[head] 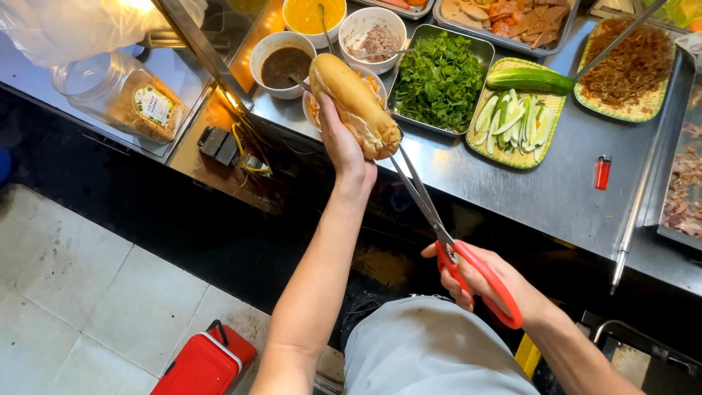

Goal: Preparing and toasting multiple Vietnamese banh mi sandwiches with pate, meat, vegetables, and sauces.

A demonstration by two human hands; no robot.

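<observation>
My left hand (342, 143) holds a long crusty bread roll (353, 102) up over the edge of the steel counter (556, 194). My right hand (486, 281) grips red-handled scissors (447, 245) near my lap. The scissor blades reach up and to the left, and their tips meet the lower end of the roll, where the bread looks split.
On the counter stand bowls of dark sauce (284, 66), yellow sauce (313, 14) and minced filling (374, 38), a tray of green herbs (439, 80), a basket with cucumber (521, 110), a basket of brown shreds (629, 69) and a red lighter (602, 172). A plastic jar (121, 93) lies left. A red box (205, 362) sits on the tiled floor.
</observation>
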